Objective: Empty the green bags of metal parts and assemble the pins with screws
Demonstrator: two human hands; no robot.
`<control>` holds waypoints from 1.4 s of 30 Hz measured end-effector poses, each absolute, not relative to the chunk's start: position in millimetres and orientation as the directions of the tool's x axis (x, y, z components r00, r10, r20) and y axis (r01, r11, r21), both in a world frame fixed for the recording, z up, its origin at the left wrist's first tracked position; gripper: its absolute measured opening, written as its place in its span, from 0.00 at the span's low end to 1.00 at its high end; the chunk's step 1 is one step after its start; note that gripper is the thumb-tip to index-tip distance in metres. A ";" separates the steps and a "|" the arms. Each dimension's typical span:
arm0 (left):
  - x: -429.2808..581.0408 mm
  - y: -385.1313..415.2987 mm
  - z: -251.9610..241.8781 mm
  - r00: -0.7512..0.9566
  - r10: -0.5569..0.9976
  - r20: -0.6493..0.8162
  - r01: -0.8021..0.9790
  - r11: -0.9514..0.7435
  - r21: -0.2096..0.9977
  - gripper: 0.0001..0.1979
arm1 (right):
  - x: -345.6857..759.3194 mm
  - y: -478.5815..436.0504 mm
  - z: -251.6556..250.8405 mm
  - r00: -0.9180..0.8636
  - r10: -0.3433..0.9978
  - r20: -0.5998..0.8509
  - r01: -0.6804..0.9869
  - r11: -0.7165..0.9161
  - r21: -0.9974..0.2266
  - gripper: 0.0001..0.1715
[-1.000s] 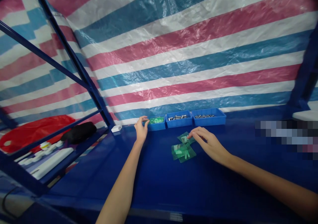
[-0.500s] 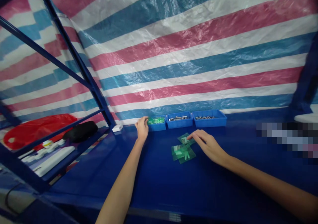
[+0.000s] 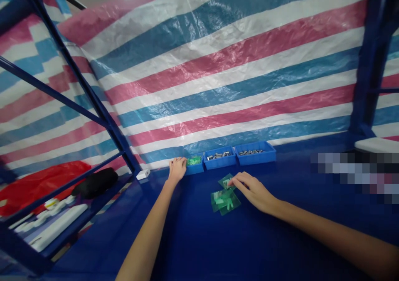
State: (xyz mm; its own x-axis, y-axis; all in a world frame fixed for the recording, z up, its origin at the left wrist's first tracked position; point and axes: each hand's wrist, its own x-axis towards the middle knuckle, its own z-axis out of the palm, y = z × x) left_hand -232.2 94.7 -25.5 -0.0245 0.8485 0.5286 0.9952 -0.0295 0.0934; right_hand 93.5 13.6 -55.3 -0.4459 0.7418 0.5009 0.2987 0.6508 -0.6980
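At the left end of a small blue bin (image 3: 195, 169) full of green pieces (image 3: 194, 160), my left hand (image 3: 177, 168) has its fingers bent round the rim. My right hand (image 3: 254, 191) is over the table, thumb and fingertips pinched on a small green see-through bag (image 3: 225, 181) with a pale label or insert. Just nearer to me lie a few more such bags (image 3: 225, 201), overlapping, with light green pieces showing in them. The fingertips of my left hand are partly hidden.
Two more blue bins, a middle one (image 3: 220, 162) and a right one (image 3: 256, 158), hold small metal parts. A white block (image 3: 143, 174) stands left of them on the blue table (image 3: 199, 247). Left, beyond the frame post, are a black pouch (image 3: 96, 182) and red plastic (image 3: 43, 185).
The view has shifted, so the bins and bags sit lower and further left. Both hands keep nearly the same places at the bin and the bag.
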 end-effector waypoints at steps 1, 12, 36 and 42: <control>-233.4 94.1 -24.7 -0.022 0.857 0.515 0.996 -0.026 0.087 0.13 | 93.2 13.2 -55.4 -0.445 0.741 0.503 0.297 0.651 -0.698 0.20; -227.4 65.4 0.6 0.077 0.855 0.513 0.997 -0.062 -0.047 0.14 | 93.5 8.4 -52.7 -0.438 0.725 0.532 0.258 0.668 -0.698 0.21; -64.5 -8.7 -41.7 0.430 0.882 0.192 0.844 -0.469 0.262 0.31 | 106.3 37.9 -71.7 -0.664 0.616 0.424 0.484 0.786 -0.385 0.22; -40.0 8.2 -53.3 0.351 0.904 0.246 0.835 -0.421 0.355 0.35 | 119.8 51.9 -64.2 -0.616 0.662 0.427 0.601 0.745 -0.289 0.20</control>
State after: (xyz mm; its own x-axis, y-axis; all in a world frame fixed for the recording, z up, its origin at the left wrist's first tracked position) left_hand -40.0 8.2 -53.3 0.3508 0.9037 0.2457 0.8348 -0.4206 0.3553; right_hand 119.8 51.9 -64.2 -0.6161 0.6622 0.4266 0.6009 0.7452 -0.2891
